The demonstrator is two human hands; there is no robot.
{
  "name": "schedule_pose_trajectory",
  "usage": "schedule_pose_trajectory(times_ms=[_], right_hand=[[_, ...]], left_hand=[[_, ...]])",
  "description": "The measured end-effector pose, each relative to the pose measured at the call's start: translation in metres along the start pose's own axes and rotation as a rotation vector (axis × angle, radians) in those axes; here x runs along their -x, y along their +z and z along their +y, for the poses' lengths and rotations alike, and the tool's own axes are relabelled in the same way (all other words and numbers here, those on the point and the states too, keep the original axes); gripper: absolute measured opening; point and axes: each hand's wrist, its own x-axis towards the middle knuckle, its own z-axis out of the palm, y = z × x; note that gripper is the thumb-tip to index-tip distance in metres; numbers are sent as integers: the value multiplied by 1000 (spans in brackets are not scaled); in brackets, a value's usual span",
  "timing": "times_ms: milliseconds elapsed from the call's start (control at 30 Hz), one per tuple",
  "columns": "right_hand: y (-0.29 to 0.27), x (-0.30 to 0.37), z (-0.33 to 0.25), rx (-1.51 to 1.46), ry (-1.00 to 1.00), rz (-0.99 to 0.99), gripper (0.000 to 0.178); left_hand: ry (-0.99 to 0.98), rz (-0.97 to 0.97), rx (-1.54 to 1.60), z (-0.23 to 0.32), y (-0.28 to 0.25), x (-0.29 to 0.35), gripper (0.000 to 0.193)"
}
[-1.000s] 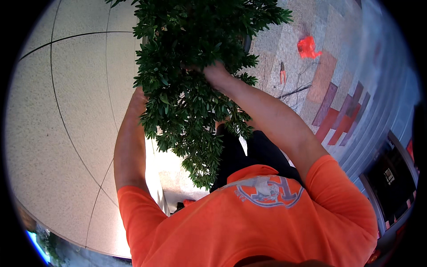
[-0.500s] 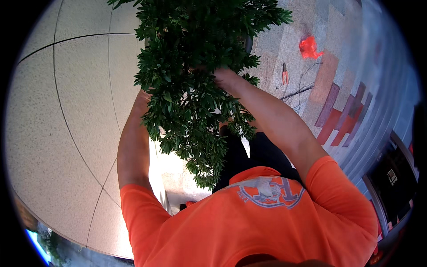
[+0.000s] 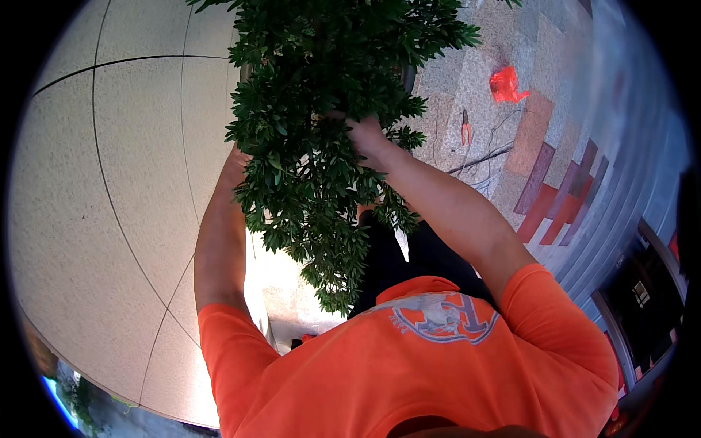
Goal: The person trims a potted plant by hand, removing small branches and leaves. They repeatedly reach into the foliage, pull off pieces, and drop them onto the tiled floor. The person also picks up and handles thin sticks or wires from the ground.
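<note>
A dense, leafy green shrub (image 3: 292,175) fills the upper middle of the view, and its lower branches hang down in front of my dark trousers. My right hand (image 3: 365,136) reaches into it from the right, with its fingers pointing left among the leaves and mostly covered by them. At the shrub's left edge is my left hand (image 3: 237,160), between the foliage and the pale wall, with its fingers behind leaves. What either hand grips inside the plant is hidden. A dark curved rim (image 3: 409,77), perhaps of a pot, shows behind the leaves.
A pale tiled wall (image 3: 139,182) rises close on my left. On the paved floor to the right lie red-handled pliers (image 3: 466,129), a crumpled red plastic bag (image 3: 506,85) and thin dark wires or twigs (image 3: 482,155). A black framed panel (image 3: 639,299) stands at the far right.
My right hand has shifted slightly down, and its wrist and knuckles show more among the leaves. The left hand stays at the shrub's left side. The foliage has moved a little.
</note>
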Motion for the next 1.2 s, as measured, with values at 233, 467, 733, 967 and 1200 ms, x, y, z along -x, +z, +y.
schedule_pose_trajectory(times_ms=[233,467,733,967,1200], right_hand=[[9,10,-9,199,-123,31,33],[10,1,-26,970,-274,-131,26],[22,3,-25,1162,-372,-133,29],[32,-16,-26,984,-210,-121,23],[-1,-15,-11,392,-319,-221,34]], left_hand=[[-1,42,-61,1,-9,-9,41],[32,-136,99,8,43,14,40],[62,-111,122,9,52,18,39],[53,-30,127,0,28,11,41],[47,-25,119,-4,20,9,39]])
